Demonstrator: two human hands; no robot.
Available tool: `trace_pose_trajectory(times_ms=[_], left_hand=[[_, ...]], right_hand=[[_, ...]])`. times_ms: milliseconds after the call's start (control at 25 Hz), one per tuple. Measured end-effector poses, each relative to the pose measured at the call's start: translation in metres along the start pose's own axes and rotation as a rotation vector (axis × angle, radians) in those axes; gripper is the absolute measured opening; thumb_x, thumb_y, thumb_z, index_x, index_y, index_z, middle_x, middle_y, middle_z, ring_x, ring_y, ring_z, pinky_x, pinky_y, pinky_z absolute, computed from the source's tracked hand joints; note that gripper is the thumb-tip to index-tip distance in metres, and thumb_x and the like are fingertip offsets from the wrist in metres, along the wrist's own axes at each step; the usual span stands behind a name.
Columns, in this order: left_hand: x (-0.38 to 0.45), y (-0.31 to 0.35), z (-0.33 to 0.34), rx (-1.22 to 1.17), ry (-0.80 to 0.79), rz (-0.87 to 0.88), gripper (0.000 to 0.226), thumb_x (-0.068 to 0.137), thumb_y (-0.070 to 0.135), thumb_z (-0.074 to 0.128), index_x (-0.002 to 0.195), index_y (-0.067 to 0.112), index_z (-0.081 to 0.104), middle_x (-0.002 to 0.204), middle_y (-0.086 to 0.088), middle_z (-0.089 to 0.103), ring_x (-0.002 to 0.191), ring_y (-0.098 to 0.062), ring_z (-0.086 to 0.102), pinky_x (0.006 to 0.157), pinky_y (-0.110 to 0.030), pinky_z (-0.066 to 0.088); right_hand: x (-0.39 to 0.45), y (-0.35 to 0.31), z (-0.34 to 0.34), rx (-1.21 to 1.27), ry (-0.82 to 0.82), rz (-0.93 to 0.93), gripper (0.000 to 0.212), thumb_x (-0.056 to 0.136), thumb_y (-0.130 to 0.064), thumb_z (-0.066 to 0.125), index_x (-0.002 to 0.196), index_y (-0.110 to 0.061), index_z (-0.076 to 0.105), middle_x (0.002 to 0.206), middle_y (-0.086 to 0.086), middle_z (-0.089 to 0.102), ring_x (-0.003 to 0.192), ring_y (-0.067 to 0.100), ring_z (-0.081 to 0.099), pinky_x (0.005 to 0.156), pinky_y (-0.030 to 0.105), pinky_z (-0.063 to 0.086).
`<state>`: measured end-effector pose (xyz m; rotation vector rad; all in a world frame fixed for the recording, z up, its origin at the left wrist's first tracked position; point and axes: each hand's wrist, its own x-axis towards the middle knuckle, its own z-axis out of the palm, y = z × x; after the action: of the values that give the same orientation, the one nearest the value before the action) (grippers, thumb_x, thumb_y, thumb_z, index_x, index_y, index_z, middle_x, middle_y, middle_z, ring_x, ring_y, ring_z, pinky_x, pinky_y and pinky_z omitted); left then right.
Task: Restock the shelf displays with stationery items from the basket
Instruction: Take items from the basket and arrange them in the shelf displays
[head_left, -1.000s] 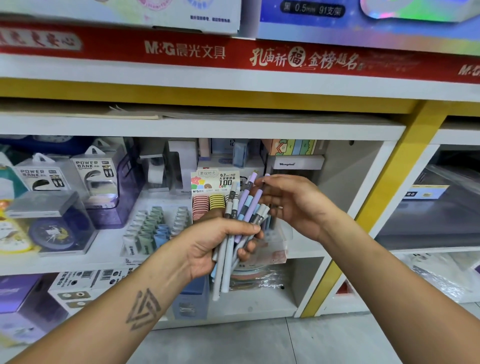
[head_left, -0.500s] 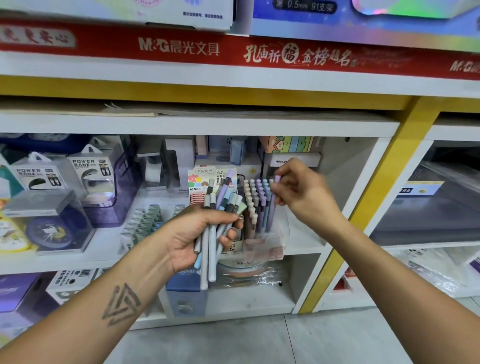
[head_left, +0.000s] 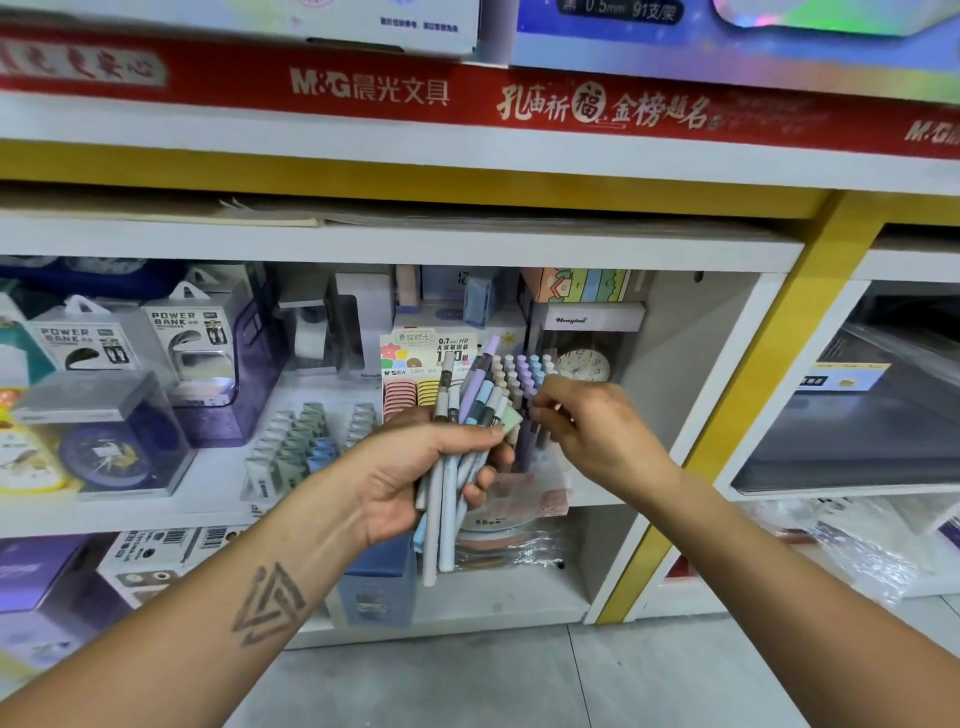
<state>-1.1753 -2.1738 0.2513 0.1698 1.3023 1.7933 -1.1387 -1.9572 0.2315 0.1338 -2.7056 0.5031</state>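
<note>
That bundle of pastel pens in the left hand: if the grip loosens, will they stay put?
Probably not. The pens look smooth, round and thin, already fanned at uneven heights, so they may slide out and roll. The left hand holds them mid-barrel only; likely light and stiff.

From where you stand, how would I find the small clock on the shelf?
Look in the white shelf bay left of the yellow post. Behind the upright pens in the display, under the white Henghui box, stands the clock: the only pale round dial there.

Clock (head_left: 584, 365) behind pen display (head_left: 522, 384), power banks (head_left: 189, 332) left.
</note>
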Motion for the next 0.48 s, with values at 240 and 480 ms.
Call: trace_pose_trajectory(times_ms=[240,480], left_hand=[[0.0,-0.004,0.003,0.124,-0.066,0.037,0.011,0.081,-0.003,0.072,0.09,0.004,0.075,0.087,-0.025,0.067,0.057,-0.021,0.058,0.043,-0.024,0.046],[0.001,-0.005,-0.002,0.16,-0.088,-0.008,0.01,0.081,-0.005,0.071,0.086,0.003,0.075,0.088,-0.025,0.066,0.056,-0.019,0.057,0.041,-0.022,0.045]], right_hand=[[0.017,-0.026,-0.017,0.889,0.094,0.373,0.023,0.094,-0.034,0.068,0.106,-0.015,0.073,0.08,-0.005,0.074,0.06,0.005,0.059,0.053,0.013,0.043],[0.029,-0.028,-0.023,1.158,0.283,0.533,0.004,0.091,0.002,0.066,0.092,0.002,0.07,0.063,0.007,0.068,0.051,0.013,0.059,0.05,0.023,0.051]])
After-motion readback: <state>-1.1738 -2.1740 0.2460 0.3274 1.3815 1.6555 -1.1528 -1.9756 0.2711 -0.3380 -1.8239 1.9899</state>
